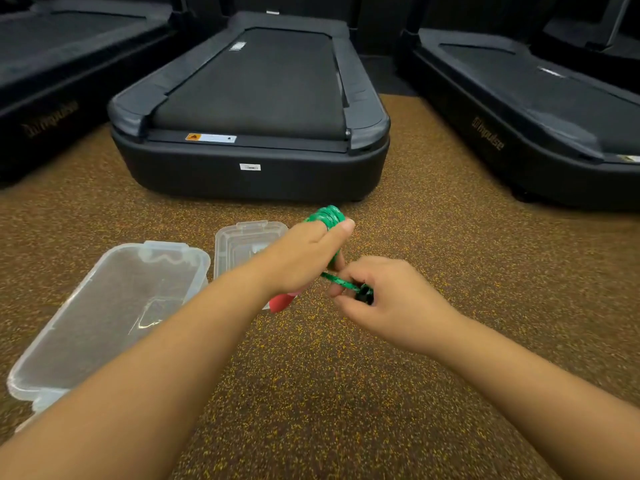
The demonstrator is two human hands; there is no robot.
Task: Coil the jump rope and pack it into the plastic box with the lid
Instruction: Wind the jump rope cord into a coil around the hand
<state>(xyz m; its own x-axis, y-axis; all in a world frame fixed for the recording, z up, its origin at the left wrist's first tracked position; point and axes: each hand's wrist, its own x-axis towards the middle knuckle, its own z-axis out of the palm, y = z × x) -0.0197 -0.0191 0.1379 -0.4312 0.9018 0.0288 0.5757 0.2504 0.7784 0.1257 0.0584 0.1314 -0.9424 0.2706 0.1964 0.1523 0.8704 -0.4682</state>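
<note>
"Impulse" stands in gold on the side of the left treadmill [52, 123] and the right treadmill [488, 133]; the middle treadmill's stickers [210, 137] are illegible.

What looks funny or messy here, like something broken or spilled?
Nothing looks broken or spilled. The left hand holds the green jump rope wound in loops, and the right hand pinches its loose end. The clear plastic box sits open on the floor, its lid lying beside it.

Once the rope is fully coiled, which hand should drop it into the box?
Probably the left hand. It already grips the green coil, and the open plastic box sits on the floor on its side. The right hand only pinches the rope's loose end near the black fitting, farther from the box.
</note>
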